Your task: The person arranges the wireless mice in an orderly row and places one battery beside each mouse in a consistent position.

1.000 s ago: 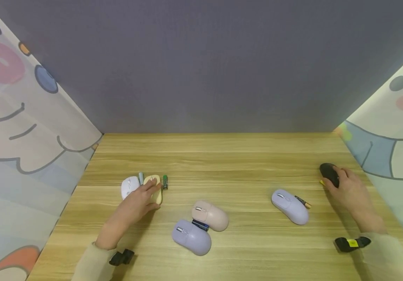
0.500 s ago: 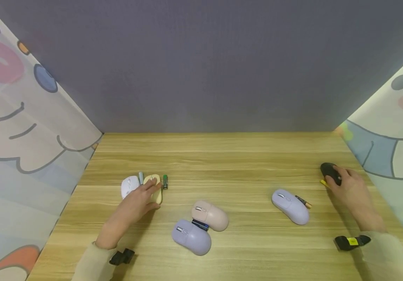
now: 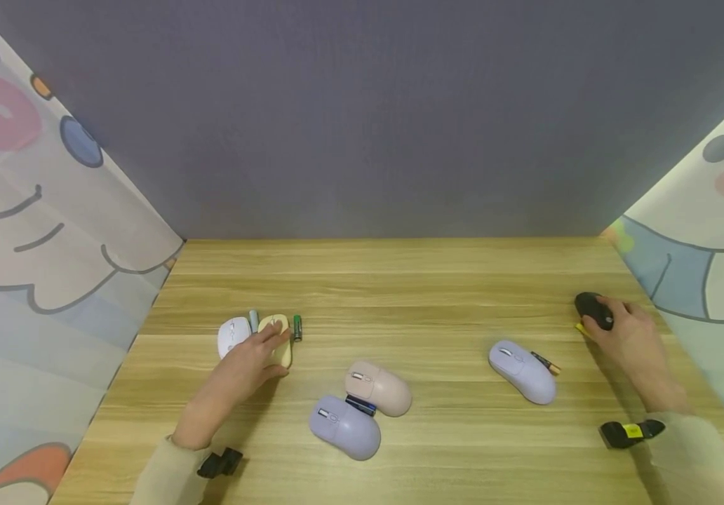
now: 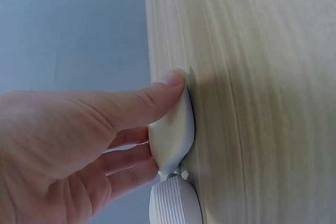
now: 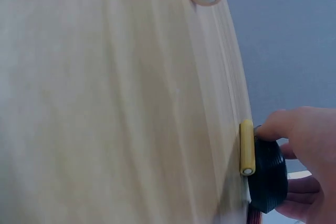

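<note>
At the left of the table my left hand [image 3: 242,368] holds a pale yellow computer mouse [image 3: 283,353], thumb on one side and fingers over its top. In the left wrist view the thumb presses the edge of that mouse [image 4: 173,129]. A white mouse [image 3: 232,332] and a light blue battery [image 3: 253,320] lie left of it; a green battery [image 3: 297,327] is on its right. Far right, my right hand [image 3: 632,345] grips a black mouse [image 3: 591,308] by its sides. Beside that mouse lies a yellow battery [image 5: 247,148], apart from the fingers.
Mid-table, a pinkish-beige mouse [image 3: 379,388] and a lilac mouse [image 3: 345,427] lie with a dark blue battery [image 3: 360,405] between them. Another lilac mouse [image 3: 523,372] is to the right, a black-and-copper battery [image 3: 546,362] beside it. A grey panel [image 3: 387,126] stands behind the table.
The black mouse has turned slightly under my right hand, and more of the yellow battery beside it shows. My left hand and the other mice look unmoved.
</note>
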{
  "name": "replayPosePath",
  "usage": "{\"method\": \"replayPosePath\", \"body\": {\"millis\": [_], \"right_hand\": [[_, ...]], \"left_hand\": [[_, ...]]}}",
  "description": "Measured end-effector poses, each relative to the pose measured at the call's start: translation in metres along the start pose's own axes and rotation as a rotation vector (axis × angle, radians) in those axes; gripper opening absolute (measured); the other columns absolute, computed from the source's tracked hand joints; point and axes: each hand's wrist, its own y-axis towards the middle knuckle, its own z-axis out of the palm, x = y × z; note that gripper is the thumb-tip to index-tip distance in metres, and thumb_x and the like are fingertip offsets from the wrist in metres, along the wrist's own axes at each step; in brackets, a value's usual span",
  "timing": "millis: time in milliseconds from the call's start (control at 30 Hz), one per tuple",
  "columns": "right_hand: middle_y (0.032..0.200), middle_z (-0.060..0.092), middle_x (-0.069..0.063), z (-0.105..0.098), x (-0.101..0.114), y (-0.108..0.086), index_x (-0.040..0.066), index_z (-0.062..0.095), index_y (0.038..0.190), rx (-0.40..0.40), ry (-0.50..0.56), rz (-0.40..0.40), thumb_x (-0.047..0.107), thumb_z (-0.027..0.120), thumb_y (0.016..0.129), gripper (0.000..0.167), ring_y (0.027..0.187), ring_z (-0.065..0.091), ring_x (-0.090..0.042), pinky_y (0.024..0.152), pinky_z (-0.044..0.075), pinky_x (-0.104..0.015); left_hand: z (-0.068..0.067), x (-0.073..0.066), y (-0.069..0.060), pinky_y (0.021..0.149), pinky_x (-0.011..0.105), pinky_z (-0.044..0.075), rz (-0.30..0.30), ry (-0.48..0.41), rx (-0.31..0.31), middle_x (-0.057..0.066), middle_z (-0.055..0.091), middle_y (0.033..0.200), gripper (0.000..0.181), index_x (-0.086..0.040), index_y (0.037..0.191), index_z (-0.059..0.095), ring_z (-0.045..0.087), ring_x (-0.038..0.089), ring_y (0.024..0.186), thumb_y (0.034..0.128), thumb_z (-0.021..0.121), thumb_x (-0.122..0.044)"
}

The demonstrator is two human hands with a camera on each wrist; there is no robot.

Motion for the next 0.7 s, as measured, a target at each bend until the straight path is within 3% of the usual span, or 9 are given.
{"method": "replayPosePath", "body": {"millis": [233, 700], "right_hand": [[0.121, 0.050, -0.048, 0.004, 0.009, 0.009, -0.008, 0.055, 0.132, -0.101, 0.011, -0.058, 0.011, 0.069, 0.092, 0.047, 0.108, 0.047, -0.066, 0.087, 0.041, -0.076], [0.125, 0.047, -0.047, 0.007, 0.038, 0.037, -0.008, 0.052, 0.136, 0.025, 0.001, -0.058, 0.019, 0.066, 0.096, 0.050, 0.113, 0.044, -0.065, 0.088, 0.041, -0.076]], "left_hand": [[0.000, 0.001, 0.000, 0.101, 0.057, 0.053, -0.003, -0.004, 0.004, 0.031, 0.055, 0.143, 0.065, 0.006, 0.138, 0.060, 0.058, 0.049, 0.127, 0.0828, 0.085, -0.016], [0.001, 0.002, 0.001, 0.101, 0.060, 0.052, -0.013, -0.003, 0.016, 0.031, 0.053, 0.146, 0.064, 0.007, 0.137, 0.060, 0.056, 0.050, 0.130, 0.0824, 0.086, -0.015]]}}
